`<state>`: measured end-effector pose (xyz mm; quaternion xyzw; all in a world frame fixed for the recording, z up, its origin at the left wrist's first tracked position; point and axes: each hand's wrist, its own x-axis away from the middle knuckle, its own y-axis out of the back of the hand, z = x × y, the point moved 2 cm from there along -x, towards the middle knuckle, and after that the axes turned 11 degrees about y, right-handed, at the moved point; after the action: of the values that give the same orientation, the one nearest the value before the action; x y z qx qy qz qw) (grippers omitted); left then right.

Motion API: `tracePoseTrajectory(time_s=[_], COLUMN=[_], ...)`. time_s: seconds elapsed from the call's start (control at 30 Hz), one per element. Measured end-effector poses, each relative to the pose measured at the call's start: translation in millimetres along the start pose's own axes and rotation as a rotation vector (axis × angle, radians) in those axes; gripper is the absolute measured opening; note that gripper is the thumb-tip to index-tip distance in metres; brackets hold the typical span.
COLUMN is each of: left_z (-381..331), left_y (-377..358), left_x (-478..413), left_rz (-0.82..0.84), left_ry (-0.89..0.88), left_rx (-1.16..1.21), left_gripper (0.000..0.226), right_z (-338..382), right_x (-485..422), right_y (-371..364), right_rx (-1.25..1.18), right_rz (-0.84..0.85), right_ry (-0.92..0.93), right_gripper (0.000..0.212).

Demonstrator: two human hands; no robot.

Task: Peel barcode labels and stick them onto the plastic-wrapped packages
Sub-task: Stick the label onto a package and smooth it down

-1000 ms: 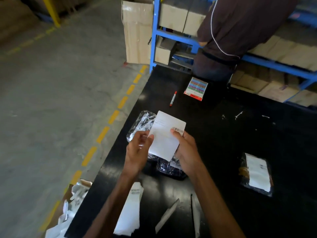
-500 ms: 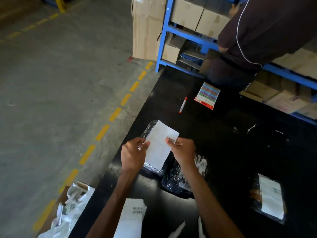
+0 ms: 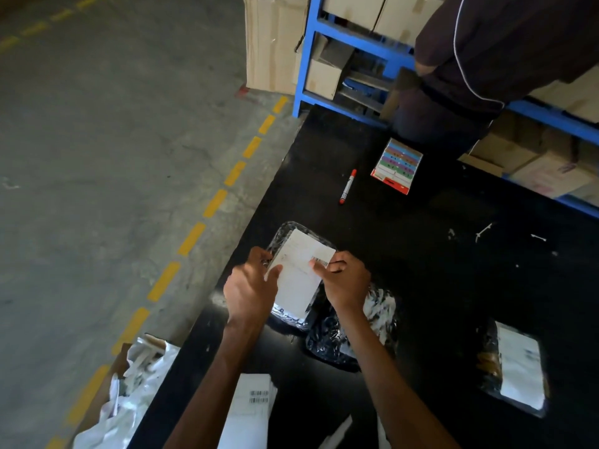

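A white barcode label (image 3: 299,277) lies over a plastic-wrapped package (image 3: 285,234) near the left edge of the black table (image 3: 453,286). My left hand (image 3: 251,290) pinches the label's left edge. My right hand (image 3: 345,283) pinches its right edge, with the thumb beside the printed barcode. A second plastic-wrapped package (image 3: 353,335) lies under my right wrist. At the right lies a third package (image 3: 515,367) with a white label stuck on it. A stack of label sheets (image 3: 249,409) sits near the table's front edge, between my forearms.
A red marker (image 3: 347,186) and a colourful sticker pack (image 3: 397,165) lie at the table's far side. Another person (image 3: 486,59) stands there before blue shelving (image 3: 311,59) full of cardboard boxes. A box of crumpled white backing paper (image 3: 129,400) stands on the floor at left.
Both hands have lowered the label from the air down onto the package by the table's left edge. The view has shifted downward and left.
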<state>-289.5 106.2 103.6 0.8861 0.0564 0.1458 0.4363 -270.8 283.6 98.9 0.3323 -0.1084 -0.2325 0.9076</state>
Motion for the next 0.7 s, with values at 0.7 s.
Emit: tracePoseTrajectory(time_s=[0.7], left_z=[17], left_y=[-34], left_x=[-29], left_rz=[0.192], left_ry=[-0.572], left_rx=[-0.261], left_gripper=[0.064], right_z=[-18], right_x=[42], right_y=[-36], right_rx=[0.536], right_rz=[0.198], right_ry=[0.536], right_gripper=[0.064])
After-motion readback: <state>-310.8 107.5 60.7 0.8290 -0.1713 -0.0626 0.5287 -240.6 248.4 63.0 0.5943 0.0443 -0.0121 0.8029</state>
